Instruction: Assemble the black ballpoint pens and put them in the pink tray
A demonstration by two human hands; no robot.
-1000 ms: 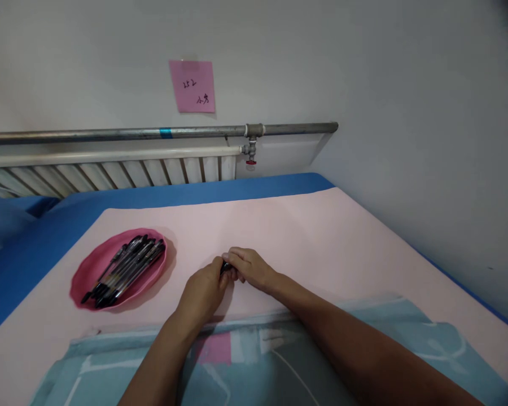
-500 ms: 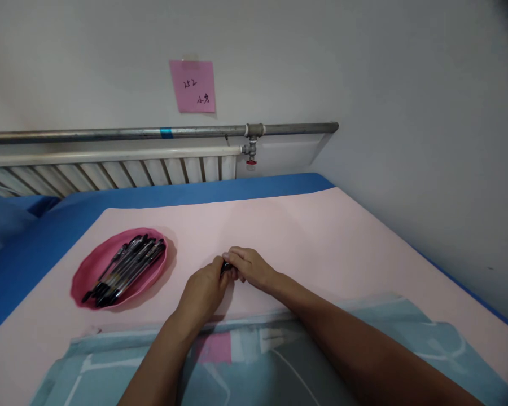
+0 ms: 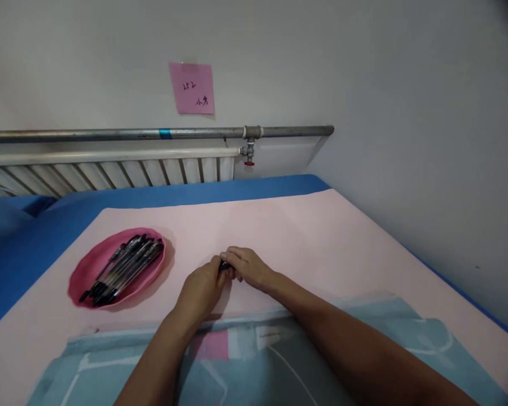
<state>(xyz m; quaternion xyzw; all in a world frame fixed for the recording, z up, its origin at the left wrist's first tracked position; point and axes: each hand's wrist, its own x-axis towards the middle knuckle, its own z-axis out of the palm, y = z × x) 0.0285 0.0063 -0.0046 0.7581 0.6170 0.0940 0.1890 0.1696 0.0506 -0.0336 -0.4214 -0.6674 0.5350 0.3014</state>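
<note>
My left hand [image 3: 201, 286] and my right hand [image 3: 249, 267] meet over the middle of the pink surface. Both are closed around a black pen [image 3: 223, 265], of which just a short dark piece shows between the fingers; the rest is hidden. To the left sits a pink oval dish [image 3: 77, 282] with a wavy rim. Several clear-barrelled pens [image 3: 129, 265] with black caps lie in it in a loose bundle, slanting the same way.
A pink sheet [image 3: 288, 231] covers the blue surface [image 3: 220, 193]. Blue-green patterned cloth [image 3: 122, 358] lies along the near edge, under my forearms. Behind are a white radiator [image 3: 169, 170], a metal pipe [image 3: 122, 134] and a pink note [image 3: 192, 88] on the wall.
The view has shifted slightly. My hands stay together on the pen with almost no visible movement, and the dish of pens is unchanged.
</note>
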